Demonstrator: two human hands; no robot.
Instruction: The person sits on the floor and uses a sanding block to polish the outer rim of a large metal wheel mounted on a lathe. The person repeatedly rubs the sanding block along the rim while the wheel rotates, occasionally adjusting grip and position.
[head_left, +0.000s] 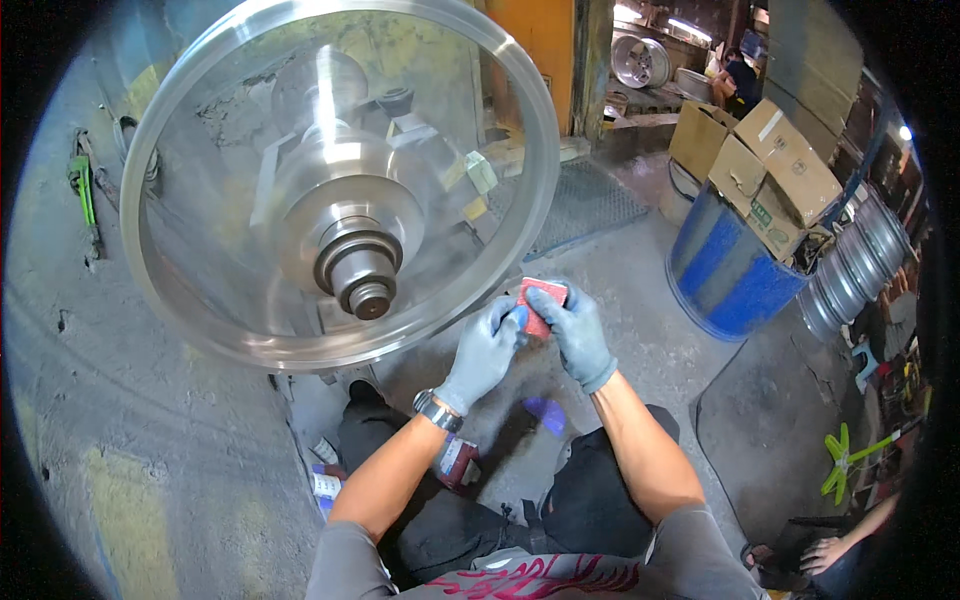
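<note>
I sat with both gloved hands together in front of me, closed on one small red pad (536,325). My right hand (583,340) gripped it from the right, thumb laid across its face, and my left hand (482,355) pinched its left edge. From its thin, pale-edged look I took it for folded sandpaper, though I can't be sure.

The pad was just beyond my knees, off the lower right edge of the big wheel rim (235,345). It wasn't pressed to the metal, as far as I could see. The wheel sat on a stepped shaft (365,275), its middle smeared and see-through, so I judged it was turning fast.

The step in hand, as I read it, was getting the pad folded or settled in my grip. If it was meant for the metal, the next move called for a flat, firm hold, a light touch on the rim, and fingers and watch strap (437,410) kept clear of the spin.

A dark red packet (458,465) lay between my legs, and a blue drum (725,270) with cardboard boxes (775,165) stood off to my right.
</note>
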